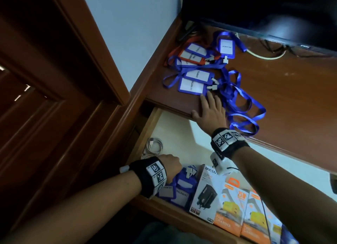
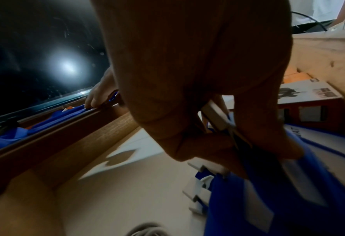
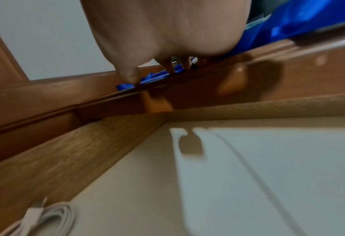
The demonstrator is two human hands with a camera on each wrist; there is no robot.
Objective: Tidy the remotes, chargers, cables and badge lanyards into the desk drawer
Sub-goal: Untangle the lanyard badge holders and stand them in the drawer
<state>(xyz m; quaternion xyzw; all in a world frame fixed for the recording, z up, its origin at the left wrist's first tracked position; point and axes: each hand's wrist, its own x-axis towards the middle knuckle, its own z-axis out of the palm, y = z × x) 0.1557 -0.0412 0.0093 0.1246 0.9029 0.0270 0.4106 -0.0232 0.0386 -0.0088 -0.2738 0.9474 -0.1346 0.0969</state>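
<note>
Several blue badge holders and one orange badge holder lie on the brown desk top, their blue lanyards tangled in loops. My right hand lies flat at the desk's front edge, straight fingers touching the nearest blue badge holder. Below, the drawer stands pulled out. Inside it my left hand pinches the white clip and strap of blue badge holders that rest on the drawer floor.
A coiled white cable lies in the drawer's back left corner. A black-and-white charger box and two orange charger boxes fill the drawer's front. A dark monitor with cables behind it stands over the desk's rear.
</note>
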